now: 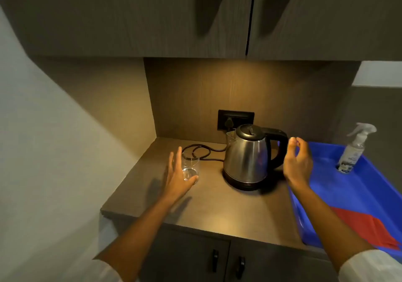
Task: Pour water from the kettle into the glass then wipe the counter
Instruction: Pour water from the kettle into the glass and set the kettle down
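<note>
A steel kettle [248, 157] with a black lid and handle stands on its base in the middle of the brown counter [217, 207]. Left of it stands a clear glass [191, 166] with a little water at the bottom. My left hand [177, 177] is open, its fingers spread against the glass's left side. Just right of the kettle's handle my right hand [297, 162] hovers with its fingers curled apart and nothing in them. A red cloth [365, 225] lies in the blue tray [339, 186] at the right.
A clear spray bottle [353, 151] stands at the far end of the blue tray. The kettle's black cord [202, 151] loops behind the glass to a wall socket [236, 119]. Wall cabinets hang overhead; cupboard doors sit below the counter edge.
</note>
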A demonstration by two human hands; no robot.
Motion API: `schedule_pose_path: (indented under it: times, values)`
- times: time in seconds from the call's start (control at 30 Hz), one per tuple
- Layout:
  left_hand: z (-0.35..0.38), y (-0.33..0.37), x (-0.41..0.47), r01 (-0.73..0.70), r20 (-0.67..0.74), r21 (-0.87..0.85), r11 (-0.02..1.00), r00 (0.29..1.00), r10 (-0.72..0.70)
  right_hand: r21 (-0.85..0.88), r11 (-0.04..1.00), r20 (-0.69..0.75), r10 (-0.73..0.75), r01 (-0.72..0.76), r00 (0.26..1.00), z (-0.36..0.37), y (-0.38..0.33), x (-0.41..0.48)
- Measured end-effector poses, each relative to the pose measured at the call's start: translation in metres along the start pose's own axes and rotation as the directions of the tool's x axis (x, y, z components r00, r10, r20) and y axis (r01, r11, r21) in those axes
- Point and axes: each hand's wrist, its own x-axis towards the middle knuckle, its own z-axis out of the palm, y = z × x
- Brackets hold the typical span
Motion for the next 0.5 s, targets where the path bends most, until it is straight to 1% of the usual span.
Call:
schedule_pose_path:
  times: [0.03,0.07,0.13,0.17,0.2,0.3,0.4,0.47,0.5]
  values:
    - [0.006,-0.002,0.004,0.065,-0.023,-0.093,0.994,0.997,-0.067,0.053,0.996,-0.031,0.072,-0.071,0.997,0.006,0.002,0.009]
    - [0.011,-0.004,0.009,0.133,-0.037,-0.174,0.976,0.989,-0.141,0.103,0.979,-0.035,0.182,-0.177,0.983,0.010,0.004,0.017]
    - [0.021,-0.008,0.013,0.202,-0.060,-0.271,0.941,0.972,-0.226,0.190,0.910,-0.016,0.378,-0.368,0.926,0.021,0.010,0.034]
    - [0.025,-0.010,0.017,0.228,-0.061,-0.319,0.920,0.964,-0.261,0.190,0.889,-0.012,0.426,-0.416,0.905,0.025,0.013,0.039]
    - [0.029,-0.010,0.018,0.247,-0.066,-0.355,0.902,0.955,-0.288,0.197,0.873,0.002,0.455,-0.446,0.890,0.029,0.015,0.041]
    - [0.039,-0.010,0.025,0.299,-0.055,-0.392,0.870,0.936,-0.347,0.236,0.858,0.060,0.455,-0.456,0.888,0.040,0.019,0.048]
    - [0.049,-0.016,0.027,0.322,-0.074,-0.349,0.880,0.927,-0.368,0.366,0.784,0.083,0.509,-0.501,0.857,0.056,0.032,0.061]
    - [0.052,-0.020,0.027,0.311,-0.107,-0.304,0.901,0.928,-0.356,0.403,0.775,0.062,0.508,-0.487,0.859,0.062,0.038,0.068]
    - [0.053,-0.021,0.027,0.307,-0.116,-0.286,0.908,0.929,-0.351,0.400,0.788,0.039,0.495,-0.468,0.868,0.063,0.033,0.067]
